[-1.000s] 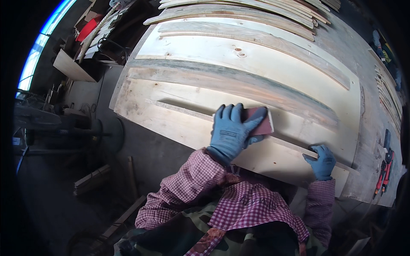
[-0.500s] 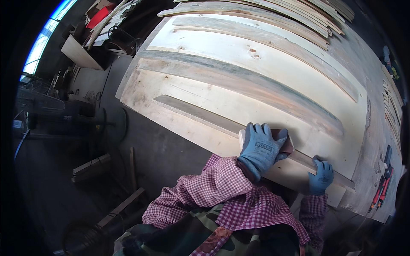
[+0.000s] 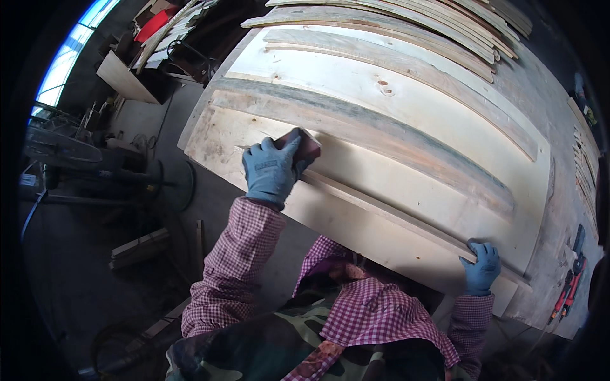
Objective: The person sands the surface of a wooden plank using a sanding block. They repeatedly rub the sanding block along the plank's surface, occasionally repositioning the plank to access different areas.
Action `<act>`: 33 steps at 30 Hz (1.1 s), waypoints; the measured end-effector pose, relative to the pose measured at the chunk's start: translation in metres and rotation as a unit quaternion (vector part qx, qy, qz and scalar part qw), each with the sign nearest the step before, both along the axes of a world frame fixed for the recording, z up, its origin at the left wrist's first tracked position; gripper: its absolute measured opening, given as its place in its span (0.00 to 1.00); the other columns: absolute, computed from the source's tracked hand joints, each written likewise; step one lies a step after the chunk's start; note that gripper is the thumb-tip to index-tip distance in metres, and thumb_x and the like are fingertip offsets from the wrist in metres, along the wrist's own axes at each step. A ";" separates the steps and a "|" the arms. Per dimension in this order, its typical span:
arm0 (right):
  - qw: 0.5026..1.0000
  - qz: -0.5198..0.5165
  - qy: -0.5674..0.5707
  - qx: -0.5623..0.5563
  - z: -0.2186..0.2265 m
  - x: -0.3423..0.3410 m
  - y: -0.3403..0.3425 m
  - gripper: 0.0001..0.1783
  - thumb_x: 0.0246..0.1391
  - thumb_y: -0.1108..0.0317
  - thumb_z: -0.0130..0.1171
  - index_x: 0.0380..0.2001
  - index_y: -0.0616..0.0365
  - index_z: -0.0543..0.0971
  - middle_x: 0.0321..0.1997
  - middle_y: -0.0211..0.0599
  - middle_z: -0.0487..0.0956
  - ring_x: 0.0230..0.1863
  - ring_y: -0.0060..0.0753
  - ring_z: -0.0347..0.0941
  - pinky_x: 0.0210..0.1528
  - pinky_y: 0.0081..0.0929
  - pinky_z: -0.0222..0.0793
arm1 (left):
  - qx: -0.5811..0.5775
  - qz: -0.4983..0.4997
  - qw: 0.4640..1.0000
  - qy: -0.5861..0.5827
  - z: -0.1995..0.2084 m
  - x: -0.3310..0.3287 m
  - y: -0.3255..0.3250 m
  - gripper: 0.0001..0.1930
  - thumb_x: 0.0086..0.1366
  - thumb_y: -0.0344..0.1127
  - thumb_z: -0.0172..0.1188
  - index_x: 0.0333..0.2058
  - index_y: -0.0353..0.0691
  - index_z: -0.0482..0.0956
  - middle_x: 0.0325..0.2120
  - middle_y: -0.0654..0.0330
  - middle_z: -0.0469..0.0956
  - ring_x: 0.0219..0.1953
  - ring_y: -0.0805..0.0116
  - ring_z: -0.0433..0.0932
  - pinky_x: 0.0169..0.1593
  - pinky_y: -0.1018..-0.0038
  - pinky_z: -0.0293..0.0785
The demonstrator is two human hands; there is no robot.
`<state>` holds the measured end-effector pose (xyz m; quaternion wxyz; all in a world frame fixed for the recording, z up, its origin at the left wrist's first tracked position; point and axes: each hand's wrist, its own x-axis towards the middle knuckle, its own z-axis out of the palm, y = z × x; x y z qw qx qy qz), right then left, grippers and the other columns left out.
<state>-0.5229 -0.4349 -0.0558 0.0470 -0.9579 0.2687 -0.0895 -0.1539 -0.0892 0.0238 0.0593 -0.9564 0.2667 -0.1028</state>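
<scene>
Wood strip [image 3: 384,207], long and slim, slanting across the near half of the surface [image 3: 535,270] from far left to near right, and both hands are at it! It lies along a pale panel [image 3: 273,66], just on the near side of a wide grey-streaked board [image 3: 375,130]. The right hand [image 3: 483,267] has its fingers closed on the strip near its right end, a neat anchor point. Over at the left part, the left hand [image 3: 270,168] grips a reddish block [image 3: 309,147], thumb across it, right above the strip; whether block and wood touch, I cannot tell.

How would it handle? Light for its length, I'd judge, and stiff, though a piece this slim may well flex a little between the ends. Dry, pale wood should give a gloved hand decent grip; raw edges could splinter. Best hold: pinched by its two long sides close to an end, or one hand at each end for lifting.

Containers? None I can make out for certain. A red object [image 3: 157,25] sits far left among stacked wood, too unclear to call one. Boards [image 3: 406,32] pile along the far edge, and red-handled tools [image 3: 570,286] lie at the right.
</scene>
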 end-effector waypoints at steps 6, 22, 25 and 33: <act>0.997 0.053 -0.004 0.047 0.010 0.015 -0.014 0.17 0.39 0.56 0.75 0.32 0.48 0.82 0.33 0.29 0.79 0.36 0.39 0.75 0.40 0.37 0.73 | -0.182 -0.308 0.913 0.199 -0.029 -0.159 -0.125 0.41 0.54 0.65 0.64 0.68 0.72 0.63 0.57 0.43 0.65 0.61 0.40 0.66 0.66 0.39 0.58; 0.998 0.053 -0.022 0.040 0.007 0.013 -0.018 0.15 0.39 0.55 0.74 0.27 0.48 0.80 0.30 0.30 0.76 0.35 0.41 0.74 0.38 0.39 0.71 | -0.175 0.024 0.983 -0.040 -0.023 -0.011 -0.012 0.33 0.58 0.61 0.65 0.62 0.64 0.73 0.45 0.54 0.72 0.46 0.52 0.71 0.53 0.50 0.65; 0.997 0.047 -0.016 0.064 0.007 0.012 -0.018 0.15 0.37 0.58 0.75 0.28 0.49 0.81 0.31 0.32 0.77 0.36 0.42 0.74 0.39 0.38 0.71 | -0.250 -0.126 0.960 0.024 -0.041 -0.105 -0.071 0.34 0.56 0.65 0.62 0.63 0.72 0.71 0.55 0.45 0.69 0.56 0.43 0.70 0.63 0.42 0.61; 0.997 0.052 -0.036 0.042 0.004 0.008 -0.015 0.15 0.37 0.57 0.75 0.29 0.48 0.81 0.31 0.31 0.77 0.36 0.42 0.74 0.39 0.39 0.71 | -0.147 0.032 0.987 -0.049 -0.016 0.055 0.052 0.33 0.60 0.63 0.63 0.64 0.69 0.70 0.46 0.50 0.77 0.47 0.50 0.75 0.54 0.51 0.69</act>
